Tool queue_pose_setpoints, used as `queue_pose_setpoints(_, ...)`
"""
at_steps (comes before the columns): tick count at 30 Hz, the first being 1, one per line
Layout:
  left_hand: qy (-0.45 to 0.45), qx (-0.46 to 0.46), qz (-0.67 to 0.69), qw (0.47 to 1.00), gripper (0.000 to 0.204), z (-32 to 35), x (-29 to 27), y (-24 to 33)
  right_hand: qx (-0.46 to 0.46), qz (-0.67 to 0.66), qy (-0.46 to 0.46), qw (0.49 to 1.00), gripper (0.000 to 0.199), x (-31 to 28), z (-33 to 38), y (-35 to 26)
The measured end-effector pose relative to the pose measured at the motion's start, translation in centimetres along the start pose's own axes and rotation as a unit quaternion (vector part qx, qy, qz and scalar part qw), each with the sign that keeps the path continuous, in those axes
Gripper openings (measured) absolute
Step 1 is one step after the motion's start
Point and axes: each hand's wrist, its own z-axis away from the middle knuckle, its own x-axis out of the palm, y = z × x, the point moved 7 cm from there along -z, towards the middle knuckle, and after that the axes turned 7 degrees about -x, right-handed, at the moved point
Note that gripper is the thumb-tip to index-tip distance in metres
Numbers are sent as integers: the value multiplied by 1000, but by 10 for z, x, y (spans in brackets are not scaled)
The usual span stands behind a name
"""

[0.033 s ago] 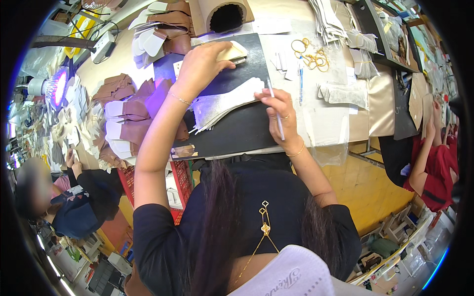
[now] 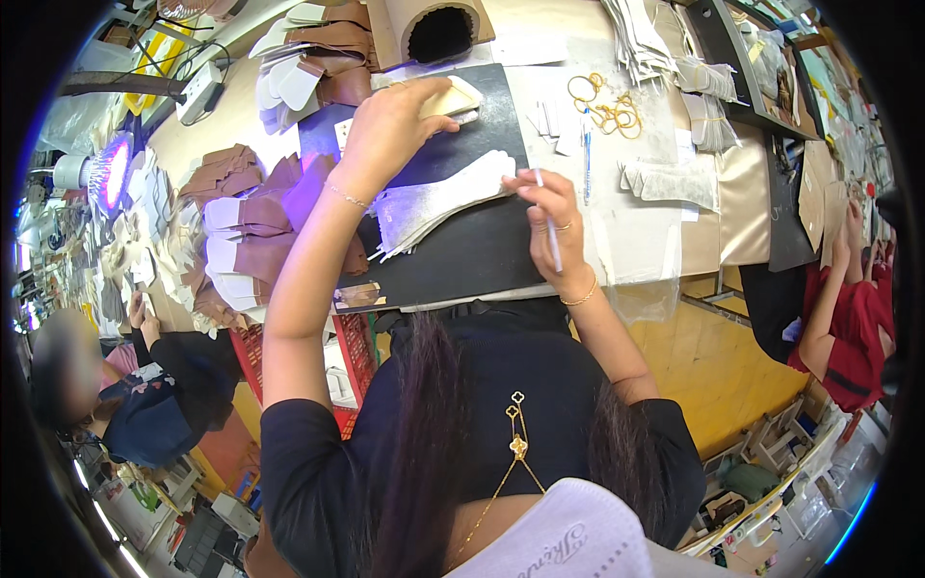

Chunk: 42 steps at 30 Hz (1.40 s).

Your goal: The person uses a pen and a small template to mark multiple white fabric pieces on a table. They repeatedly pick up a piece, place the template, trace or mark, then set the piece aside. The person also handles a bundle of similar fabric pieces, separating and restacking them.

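My left hand [image 2: 393, 120] is closed on a cream, flat, shaped piece [image 2: 461, 96] over the far part of the black mat [image 2: 434, 265]. Whitish layers show under that piece's edge. Between the fingers of my right hand [image 2: 554, 214] is a slim white pen-like stick [image 2: 553, 236], held upright and tilted. That hand hovers by the right end of a fanned stack of white cut pieces [image 2: 438, 204], whose faces look grey and fuzzy. Its fingertips come close to the stack; I cannot tell whether they touch it.
Brown and white cut pieces [image 2: 252, 231] are piled left of the mat. A lit lamp [image 2: 118, 171] stands beyond them. Rubber bands [image 2: 617, 116], a blue pen [image 2: 588, 166] and bundled white pieces [image 2: 670, 183] lie right. People work at both sides; a red crate [image 2: 358, 361] is below.
My right hand has shifted slightly right with the pen-like stick, away from the end of the white stack. My left hand stays almost in place.
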Motion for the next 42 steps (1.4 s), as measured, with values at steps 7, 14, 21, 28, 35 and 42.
queue_pose_setpoints(7,-50,29,82,995,44,67,12,24,-4,92,11,996,27,-24,-12,8)
queue_pose_setpoints(14,22,62,6,998,35,94,36,23,30,61,5,998,22,-16,-8,9)
queue_pose_setpoints(21,34,42,7,999,33,95,38,21,42,57,-1,997,18,-13,-13,5)
queue_pose_setpoints(28,36,50,1,998,30,96,39,22,20,42,-65,997,10,10,-23,5)
queue_pose_setpoints(35,39,63,1,997,25,96,40,21,-22,89,-125,988,8,25,-32,3)
queue_pose_setpoints(42,32,33,51,998,28,93,39,13,-11,94,-152,984,12,4,-29,-5)
